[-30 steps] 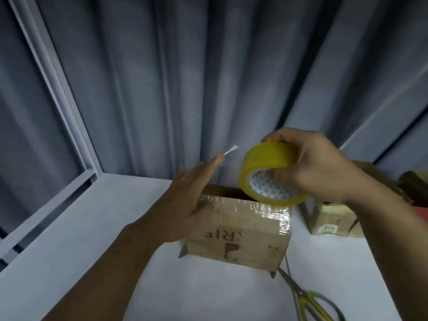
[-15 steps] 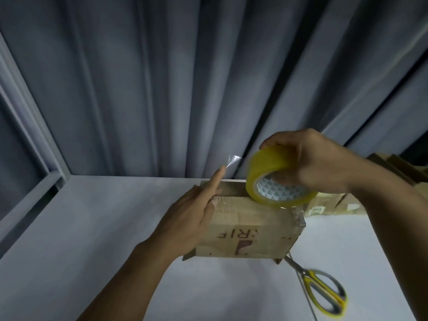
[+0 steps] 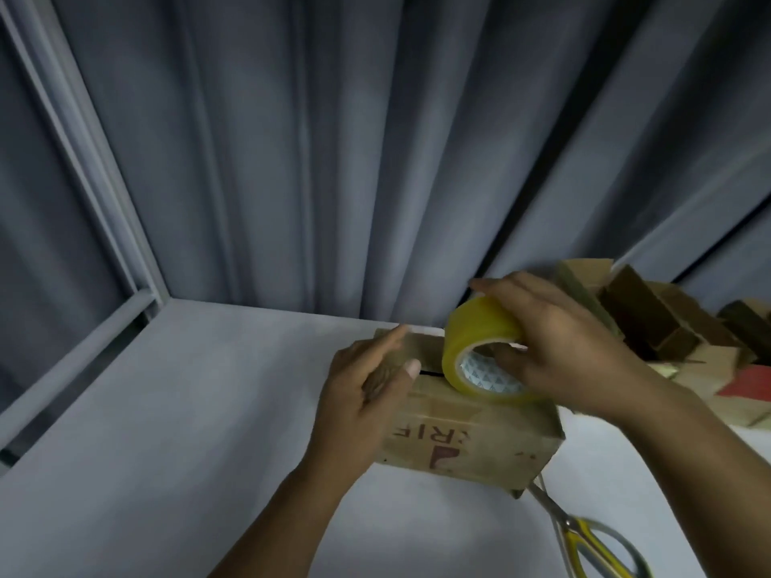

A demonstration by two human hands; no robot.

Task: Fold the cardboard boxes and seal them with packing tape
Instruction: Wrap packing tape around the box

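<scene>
A small brown cardboard box point(image 3: 471, 440) with red print stands on the white table point(image 3: 167, 410). My left hand point(image 3: 367, 385) lies flat against the box's left end and top, fingers straight, pressing the tape end onto the far flap. My right hand point(image 3: 567, 348) grips a yellow roll of packing tape point(image 3: 479, 344), fingers through its core, and holds the roll down on the box's top near the flap seam.
Yellow-handled scissors point(image 3: 584, 540) lie on the table just right of the box's near corner. A heap of folded cardboard boxes point(image 3: 676, 340) fills the back right. A grey curtain point(image 3: 375, 160) hangs right behind the table; a window frame point(image 3: 83, 202) stands at left.
The tape roll has come down onto the box top. My left hand lowered from holding the tape end in the air and now presses it on the box.
</scene>
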